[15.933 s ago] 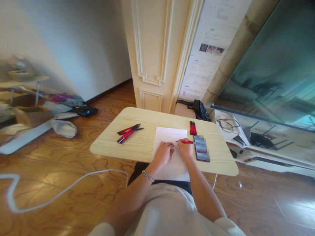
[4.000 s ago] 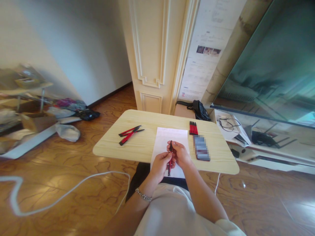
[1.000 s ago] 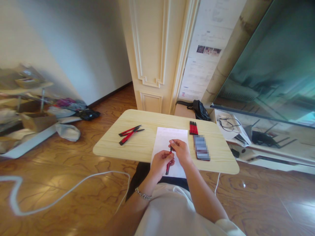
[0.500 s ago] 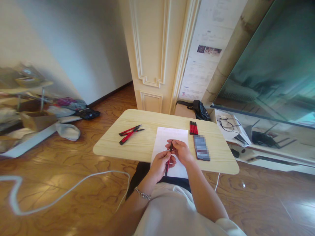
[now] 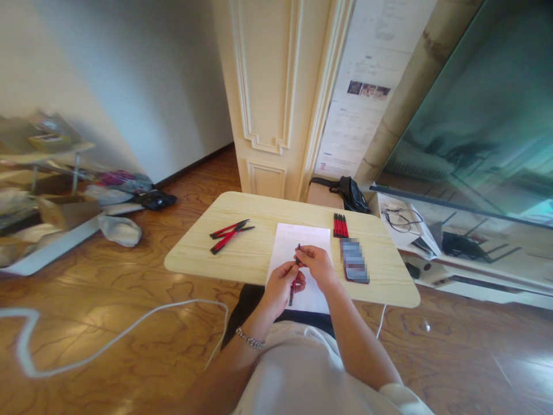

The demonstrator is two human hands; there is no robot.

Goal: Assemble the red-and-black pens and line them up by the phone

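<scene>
Above a white sheet of paper (image 5: 305, 235), my left hand (image 5: 279, 286) is closed around the red barrel of a red-and-black pen (image 5: 291, 295). The pen stands slanted, its black end up. My right hand (image 5: 318, 266) pinches that black upper end between thumb and fingers. Part of the barrel is hidden by my fingers. To the left on the table lie several loose red-and-black pens (image 5: 227, 237), some crossing each other. A neat row of similar pens (image 5: 340, 226) lies right of the paper, side by side, black tips pointing away from me.
A phone with a blurred screen (image 5: 354, 262) lies below the pen row on the light wooden table (image 5: 194, 248). A black bag (image 5: 352, 193) sits behind the table. A white cable (image 5: 151, 314) runs over the floor at left. A large screen (image 5: 484, 127) stands at right.
My right hand has shifted slightly left and its fingers have closed in on the pen's black upper end. The left hand keeps hold of the barrel. The other pens have not moved.
</scene>
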